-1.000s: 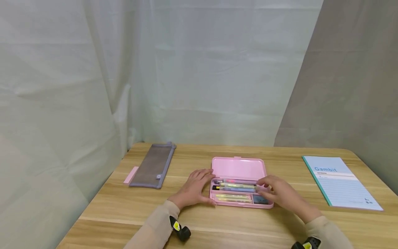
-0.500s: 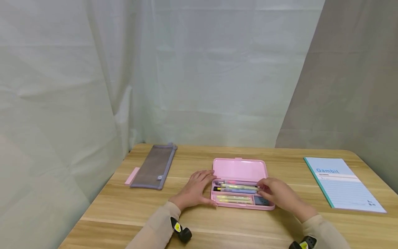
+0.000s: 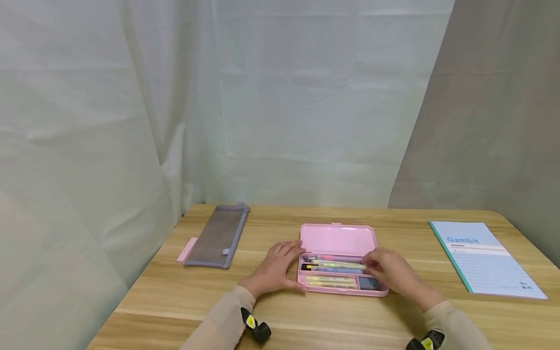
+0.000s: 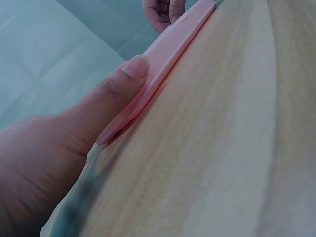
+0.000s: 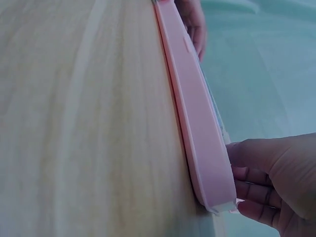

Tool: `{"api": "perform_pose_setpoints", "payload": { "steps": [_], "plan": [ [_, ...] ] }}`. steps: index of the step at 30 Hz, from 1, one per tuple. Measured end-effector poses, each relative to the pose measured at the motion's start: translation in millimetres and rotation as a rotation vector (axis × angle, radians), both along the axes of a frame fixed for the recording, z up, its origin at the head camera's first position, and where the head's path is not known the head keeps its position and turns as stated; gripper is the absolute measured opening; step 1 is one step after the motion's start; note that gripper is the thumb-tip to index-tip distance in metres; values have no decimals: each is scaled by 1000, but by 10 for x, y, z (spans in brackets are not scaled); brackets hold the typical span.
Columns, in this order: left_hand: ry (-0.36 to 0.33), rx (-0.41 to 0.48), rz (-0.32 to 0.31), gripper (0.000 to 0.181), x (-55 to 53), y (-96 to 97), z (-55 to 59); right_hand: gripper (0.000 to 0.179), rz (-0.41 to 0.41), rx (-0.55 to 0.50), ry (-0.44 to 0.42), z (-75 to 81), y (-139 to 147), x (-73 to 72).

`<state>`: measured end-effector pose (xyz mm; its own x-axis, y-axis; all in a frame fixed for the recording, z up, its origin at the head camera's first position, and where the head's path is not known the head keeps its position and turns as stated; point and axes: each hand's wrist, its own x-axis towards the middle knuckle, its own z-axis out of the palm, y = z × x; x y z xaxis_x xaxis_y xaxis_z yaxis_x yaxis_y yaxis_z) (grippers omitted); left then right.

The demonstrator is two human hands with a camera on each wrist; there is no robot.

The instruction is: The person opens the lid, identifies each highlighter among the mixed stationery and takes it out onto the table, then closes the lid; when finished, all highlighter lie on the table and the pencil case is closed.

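Observation:
A pink pencil case [image 3: 338,239] lies on the table with its lid folded back. My left hand [image 3: 276,268] holds its left end, the thumb against the front wall and the fingers at the back corner. In the case's back compartment, my right hand [image 3: 391,272] pinches the right end of a pale yellow pen [image 3: 337,264]. Under and beside that pen lie a blue pen with a black end [image 3: 309,267] and a lilac pen [image 3: 325,257]. The front compartments hold yellow sticks [image 3: 330,282] and a dark block [image 3: 369,283]. In the right wrist view, the case wall hides the pen.
At the left lies a grey mesh zip pouch [image 3: 216,236], partly over a pink strip [image 3: 187,250]. A notebook marked "Gambit" [image 3: 485,260] lies at the right. Wrist cameras [image 3: 260,332] sit on both sleeves. Curtains hang behind the wooden table [image 3: 332,321].
The right fingers have closed on the pale yellow pen, which has shifted slightly right and sits a little higher over the blue pen. My left hand stays on the case.

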<state>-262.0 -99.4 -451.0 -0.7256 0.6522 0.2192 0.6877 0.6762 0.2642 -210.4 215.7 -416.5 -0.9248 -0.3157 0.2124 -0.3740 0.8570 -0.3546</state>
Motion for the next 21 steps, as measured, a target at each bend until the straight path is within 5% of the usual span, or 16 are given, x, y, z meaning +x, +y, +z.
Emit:
{"api": "perform_pose_setpoints", "payload": {
  "steps": [21],
  "plan": [
    [-2, 19, -4, 94, -10, -6, -12, 13, 63, -58, 130, 146, 126, 3]
  ]
}}
